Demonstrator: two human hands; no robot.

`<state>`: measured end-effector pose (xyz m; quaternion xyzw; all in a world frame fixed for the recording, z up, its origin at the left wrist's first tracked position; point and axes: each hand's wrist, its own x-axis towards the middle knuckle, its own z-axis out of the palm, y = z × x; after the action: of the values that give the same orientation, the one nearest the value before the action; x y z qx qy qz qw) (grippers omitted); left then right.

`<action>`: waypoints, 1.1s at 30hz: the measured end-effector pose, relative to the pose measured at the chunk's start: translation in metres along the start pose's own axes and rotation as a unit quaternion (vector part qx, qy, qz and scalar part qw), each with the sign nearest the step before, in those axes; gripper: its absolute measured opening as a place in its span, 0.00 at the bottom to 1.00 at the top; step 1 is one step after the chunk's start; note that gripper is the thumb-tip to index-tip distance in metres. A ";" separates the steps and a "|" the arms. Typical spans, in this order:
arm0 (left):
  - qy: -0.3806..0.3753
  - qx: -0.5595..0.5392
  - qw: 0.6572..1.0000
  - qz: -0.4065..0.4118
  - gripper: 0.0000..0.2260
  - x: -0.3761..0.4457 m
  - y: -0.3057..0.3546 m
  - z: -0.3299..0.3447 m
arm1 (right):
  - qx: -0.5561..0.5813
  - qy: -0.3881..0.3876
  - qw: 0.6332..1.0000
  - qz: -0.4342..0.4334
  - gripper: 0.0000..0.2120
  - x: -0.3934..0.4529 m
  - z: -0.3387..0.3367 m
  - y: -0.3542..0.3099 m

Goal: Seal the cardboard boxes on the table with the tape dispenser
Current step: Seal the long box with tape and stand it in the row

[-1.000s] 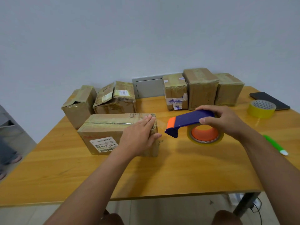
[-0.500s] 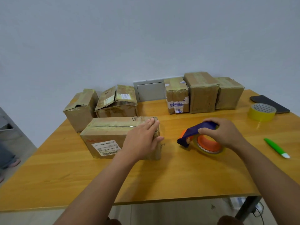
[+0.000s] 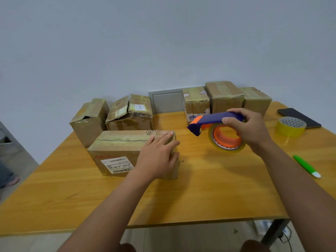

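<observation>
A long cardboard box with a white shipping label lies on the wooden table in front of me. My left hand rests flat, fingers straight, on the box's right end. My right hand grips the blue and orange tape dispenser by its handle, holding it in the air to the right of the box, its clear tape roll hanging below. Two worn boxes stand behind the long box, and three taped boxes stand at the back right.
A yellow tape roll and a dark phone lie at the table's right edge. A green and white pen-like tool lies nearer on the right. A wall panel sits behind the table. Someone's foot shows at far left.
My right hand dipped the dispenser down toward the table, then lifted it again. My left hand has stayed on the box's right end.
</observation>
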<state>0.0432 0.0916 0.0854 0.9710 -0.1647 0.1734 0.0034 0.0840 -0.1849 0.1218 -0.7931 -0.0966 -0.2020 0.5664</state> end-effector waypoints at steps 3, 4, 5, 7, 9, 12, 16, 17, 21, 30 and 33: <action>0.014 -0.019 1.000 -0.014 0.19 -0.001 0.001 -0.003 | 0.030 0.012 0.999 0.013 0.17 -0.004 0.010 0.001; 0.024 -0.028 0.999 -0.028 0.19 -0.001 0.003 -0.002 | 0.040 0.018 0.999 0.018 0.18 -0.005 0.013 0.001; 0.040 -0.035 0.998 -0.043 0.19 0.000 0.006 -0.001 | 0.050 0.022 0.998 0.020 0.20 -0.005 0.016 0.000; 0.095 -0.038 0.992 -0.068 0.13 0.001 0.012 0.005 | 0.067 0.026 0.997 0.025 0.22 -0.007 0.023 -0.001; 0.140 -0.024 0.986 -0.086 0.10 0.002 0.018 0.010 | 0.080 0.025 0.996 0.027 0.20 -0.009 0.030 -0.002; 0.129 0.005 0.985 -0.116 0.19 0.004 0.025 0.015 | 0.076 0.025 0.997 0.025 0.15 -0.013 0.037 0.000; 0.142 0.029 0.977 -0.153 0.18 0.006 0.027 0.020 | 0.074 0.038 0.996 0.026 0.15 -0.015 0.044 0.000; 0.146 0.032 0.977 -0.154 0.16 0.006 0.027 0.022 | 0.077 0.041 0.996 0.025 0.16 -0.015 0.045 -0.001; 0.134 0.025 0.977 -0.161 0.19 0.008 0.028 0.020 | 0.073 0.050 0.996 0.012 0.17 -0.015 0.048 -0.001; 0.056 0.005 0.989 -0.140 0.24 0.007 0.027 0.011 | 0.086 0.065 0.994 -0.006 0.17 -0.012 0.051 -0.012; 0.051 0.000 0.990 -0.133 0.26 0.007 0.025 0.010 | 0.082 0.067 0.994 -0.005 0.20 -0.011 0.052 -0.015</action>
<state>0.0447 0.0654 0.0771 0.9741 -0.0333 0.2210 0.0347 0.0793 -0.1299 0.1159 -0.7285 -0.0790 -0.2489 0.6334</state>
